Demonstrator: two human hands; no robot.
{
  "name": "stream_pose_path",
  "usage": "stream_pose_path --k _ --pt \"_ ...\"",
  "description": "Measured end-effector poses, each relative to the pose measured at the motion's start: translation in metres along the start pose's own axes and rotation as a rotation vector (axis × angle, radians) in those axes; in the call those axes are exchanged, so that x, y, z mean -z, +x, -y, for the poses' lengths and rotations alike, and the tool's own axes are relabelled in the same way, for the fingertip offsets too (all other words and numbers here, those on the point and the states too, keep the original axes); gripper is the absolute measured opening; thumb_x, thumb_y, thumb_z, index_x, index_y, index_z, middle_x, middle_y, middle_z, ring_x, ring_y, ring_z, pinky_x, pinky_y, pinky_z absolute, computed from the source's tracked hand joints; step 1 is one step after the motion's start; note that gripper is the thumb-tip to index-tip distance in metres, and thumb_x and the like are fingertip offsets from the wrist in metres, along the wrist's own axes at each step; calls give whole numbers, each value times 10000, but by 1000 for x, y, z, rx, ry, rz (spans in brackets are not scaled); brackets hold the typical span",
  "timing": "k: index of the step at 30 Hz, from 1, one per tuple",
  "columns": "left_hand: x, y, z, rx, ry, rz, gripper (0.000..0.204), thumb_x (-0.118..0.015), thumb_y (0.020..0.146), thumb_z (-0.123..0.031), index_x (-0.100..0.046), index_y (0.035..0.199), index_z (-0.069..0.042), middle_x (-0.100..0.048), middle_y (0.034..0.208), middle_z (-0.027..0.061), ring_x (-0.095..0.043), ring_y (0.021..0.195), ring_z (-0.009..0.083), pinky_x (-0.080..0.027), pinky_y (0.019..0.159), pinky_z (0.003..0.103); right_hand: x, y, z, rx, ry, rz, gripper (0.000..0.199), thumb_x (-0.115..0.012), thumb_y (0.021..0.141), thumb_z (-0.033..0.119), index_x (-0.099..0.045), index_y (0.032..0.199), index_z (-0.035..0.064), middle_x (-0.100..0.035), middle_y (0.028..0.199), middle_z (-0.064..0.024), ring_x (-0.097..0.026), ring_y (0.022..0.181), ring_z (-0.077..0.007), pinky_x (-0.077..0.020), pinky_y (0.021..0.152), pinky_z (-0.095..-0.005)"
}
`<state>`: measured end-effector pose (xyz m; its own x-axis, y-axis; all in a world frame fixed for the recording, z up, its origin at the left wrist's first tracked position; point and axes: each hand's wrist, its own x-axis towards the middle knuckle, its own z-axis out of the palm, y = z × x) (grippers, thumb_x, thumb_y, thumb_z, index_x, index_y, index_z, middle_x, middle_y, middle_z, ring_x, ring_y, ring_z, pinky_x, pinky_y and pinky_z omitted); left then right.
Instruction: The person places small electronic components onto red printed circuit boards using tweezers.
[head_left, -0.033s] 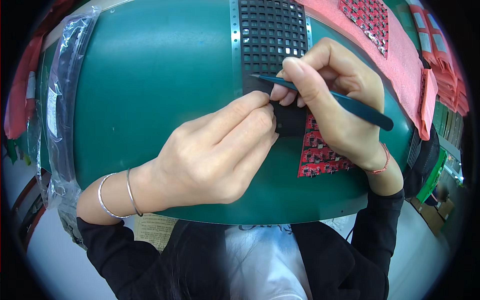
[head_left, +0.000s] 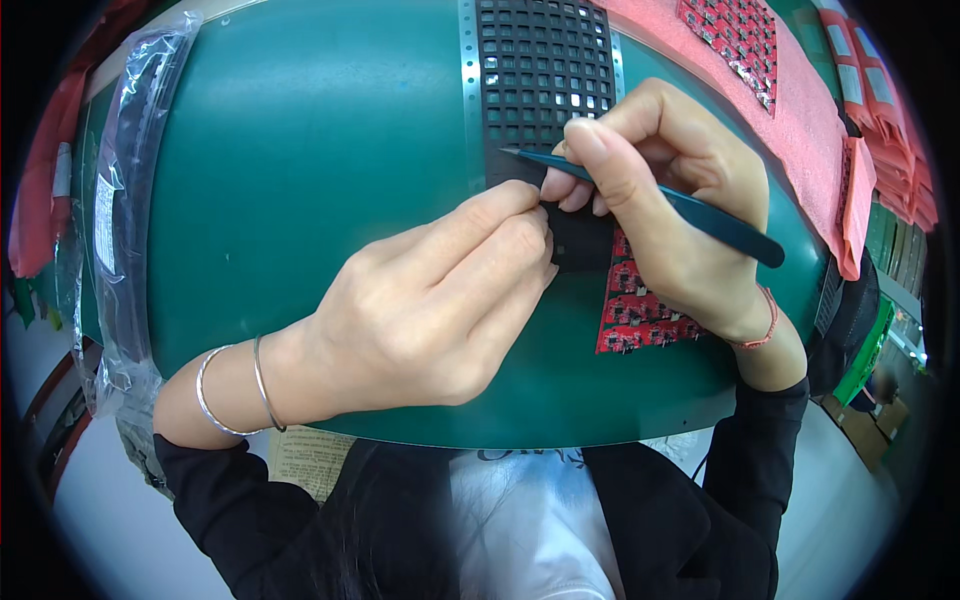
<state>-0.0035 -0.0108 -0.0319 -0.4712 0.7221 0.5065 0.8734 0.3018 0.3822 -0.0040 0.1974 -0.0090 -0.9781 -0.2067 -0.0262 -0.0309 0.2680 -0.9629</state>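
My left hand has its thumb and fingers pinched together over a black sheet. Whatever lies in that pinch is too small or too hidden to name. In my right hand a pair of dark teal tweezers rests between thumb and fingers, its thin tip pointing left over the sheet. Fingertips of both hands meet close together there. Toward the far side the sheet has a grid of square openings, several with pale pieces in them. A panel of red circuit boards lies partly beneath my right hand.
All this lies on a green mat. Clear strips with small holes flank the black grid. Pink foam sheeting at the right carries another red board panel. A clear plastic bag with dark contents lies along the left edge.
My right hand and the tweezers' rear end have shifted very slightly. Otherwise both hands hold the same pose.
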Motion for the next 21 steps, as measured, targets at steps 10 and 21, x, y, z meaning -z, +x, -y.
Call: stream_pose_path --k 10,21 --pt "1 6 -2 23 -1 23 309 -805 662 28 -749 965 49 -712 1012 148 -728 1025 344 -632 818 385 67 -12 0 230 44 1 276 -440 1124 204 -568 992 -2 -721 903 -195 -695 739 -191 -559 679 -287" --pt "-21 42 -28 -17 -6 264 533 -826 748 -189 -711 1242 -25 -603 1419 228 -555 1361 415 -451 1130 536 94 -81 -33 -28 216 -165 251 -565 1090 213 -629 977 -2 -746 859 -164 -731 761 -175 -573 691 -264"
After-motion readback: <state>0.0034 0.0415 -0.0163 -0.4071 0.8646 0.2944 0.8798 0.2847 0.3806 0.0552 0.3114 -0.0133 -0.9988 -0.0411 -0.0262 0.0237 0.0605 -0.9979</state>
